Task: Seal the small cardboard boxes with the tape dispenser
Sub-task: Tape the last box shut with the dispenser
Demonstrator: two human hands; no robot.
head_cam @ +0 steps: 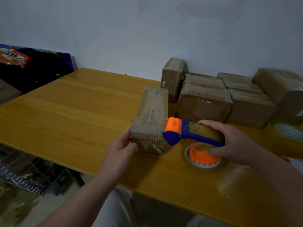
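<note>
- Cardboard box (pixel 150 122) stands mid-worktop (pixel 73 104), near the front edge; our left hand (pixel 121 145) grips its near corner.
- Our right hand (pixel 232 141) curls round the tape dispenser (pixel 188 133), whose nose touches the box.
- Other boxes (pixel 229 99) sit at the back-right corner.

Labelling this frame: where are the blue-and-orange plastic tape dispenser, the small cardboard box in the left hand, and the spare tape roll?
Blue and orange plastic tape dispenser (pixel 188 133): head view, blue frame.
Small brown cardboard box (pixel 150 120): head view, taped top face.
Spare clear tape roll (pixel 288 131): head view, white core.
</note>
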